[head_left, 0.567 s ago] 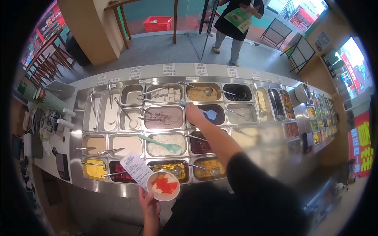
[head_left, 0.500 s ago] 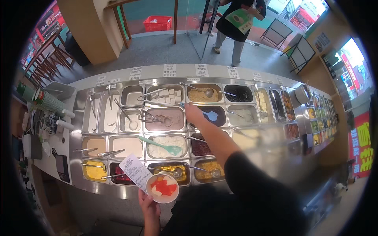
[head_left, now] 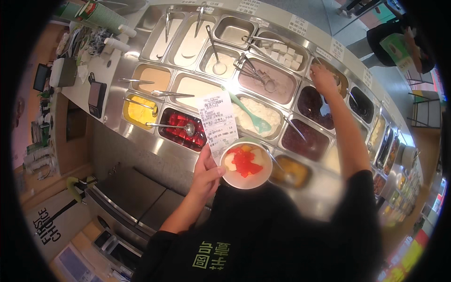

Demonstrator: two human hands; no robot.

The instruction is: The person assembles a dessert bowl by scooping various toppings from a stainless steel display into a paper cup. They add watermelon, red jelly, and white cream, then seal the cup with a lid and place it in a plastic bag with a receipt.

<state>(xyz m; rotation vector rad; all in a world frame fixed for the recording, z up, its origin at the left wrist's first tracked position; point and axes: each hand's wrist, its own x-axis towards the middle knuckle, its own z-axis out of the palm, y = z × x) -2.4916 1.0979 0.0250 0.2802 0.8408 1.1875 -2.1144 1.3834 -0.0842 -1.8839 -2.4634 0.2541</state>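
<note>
One white bowl (head_left: pixel 257 180) with red pieces (head_left: pixel 246 160) sits nearest you, gripped by your left hand (head_left: pixel 206 175) along with the receipt (head_left: pixel 217 117). It opens upward, round, without a long axis; the receipt's long axis runs away from you. Farther off, rightward from the bowl, your right hand (head_left: pixel 325 79) is at a topping tray (head_left: pixel 348 83); its grip can't be told.

Sole view, head-worn fisheye: looks steeply down at near range, shirt (head_left: pixel 277 230) at 6 o'clock, surface (head_left: pixel 101 70) spanning 10 to 4 o'clock.
</note>
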